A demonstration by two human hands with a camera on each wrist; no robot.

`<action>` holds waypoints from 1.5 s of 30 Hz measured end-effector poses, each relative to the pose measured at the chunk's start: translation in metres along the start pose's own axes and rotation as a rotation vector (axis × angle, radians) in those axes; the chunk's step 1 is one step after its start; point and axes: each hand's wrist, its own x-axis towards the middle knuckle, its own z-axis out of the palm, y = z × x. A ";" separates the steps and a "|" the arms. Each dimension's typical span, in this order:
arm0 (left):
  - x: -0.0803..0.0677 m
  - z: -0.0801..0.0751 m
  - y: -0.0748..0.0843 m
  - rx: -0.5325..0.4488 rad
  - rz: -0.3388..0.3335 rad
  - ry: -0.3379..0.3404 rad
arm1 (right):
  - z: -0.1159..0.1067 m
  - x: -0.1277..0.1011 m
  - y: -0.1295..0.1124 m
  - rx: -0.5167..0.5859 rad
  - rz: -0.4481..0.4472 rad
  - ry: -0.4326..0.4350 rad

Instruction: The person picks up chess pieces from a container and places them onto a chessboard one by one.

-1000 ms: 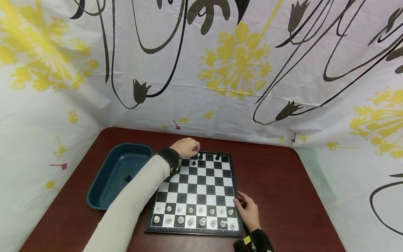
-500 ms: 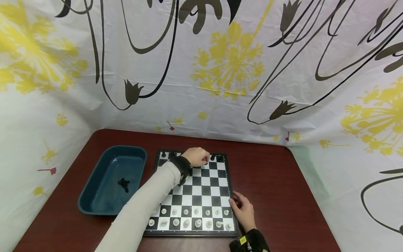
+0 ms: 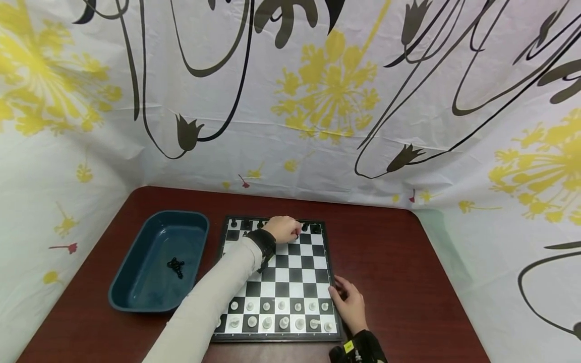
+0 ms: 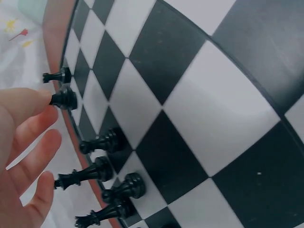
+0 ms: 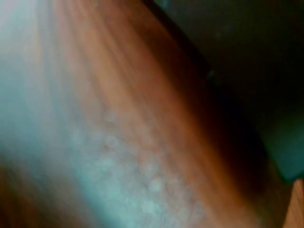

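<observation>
My left hand (image 3: pixel 282 229) reaches over the far side of a black-and-white chessboard (image 3: pixel 292 275). In the left wrist view, its fingertips pinch the top of a black chess piece (image 4: pixel 70 99) that stands near the board's far edge; the fingers hide its head. Several black chessmen stand around it, among them two pawns (image 4: pixel 111 140) and a taller crowned piece (image 4: pixel 85 175). A narrow black piece (image 4: pixel 59 76) stands beyond the pinched one. My right hand (image 3: pixel 353 305) rests at the board's right edge, thumb at the rim. The right wrist view is blurred.
A blue-green tray (image 3: pixel 136 282) on the left holds a few black chessmen (image 3: pixel 175 266). Two rows of white chessmen (image 3: pixel 284 322) stand along the near side of the board. The dark red table (image 3: pixel 399 272) ends at a patterned cloth (image 3: pixel 236 166) behind and at the sides.
My left hand has moved right and a little nearer over the far rows, then stayed about there. The arm uncovers more of the tray. My right hand keeps its place at the board's edge.
</observation>
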 end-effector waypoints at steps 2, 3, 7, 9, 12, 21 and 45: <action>0.000 0.004 -0.001 0.030 -0.001 0.027 | 0.001 0.000 0.001 -0.005 0.001 0.000; 0.000 0.006 -0.001 0.039 -0.003 0.040 | 0.001 0.000 0.001 -0.005 0.002 0.001; 0.000 0.010 0.001 0.067 -0.007 0.052 | 0.001 0.000 0.002 -0.016 0.008 0.001; -0.001 0.011 0.002 0.077 -0.007 0.049 | 0.002 0.000 0.003 -0.019 0.009 0.000; -0.001 0.013 0.003 0.100 -0.013 0.050 | 0.002 0.000 0.003 -0.009 0.007 0.003; -0.001 0.018 0.002 0.115 -0.042 0.086 | 0.002 -0.001 0.003 -0.008 -0.001 0.010; -0.009 -0.010 0.004 0.101 -0.073 0.058 | 0.000 -0.001 0.000 0.000 0.019 -0.015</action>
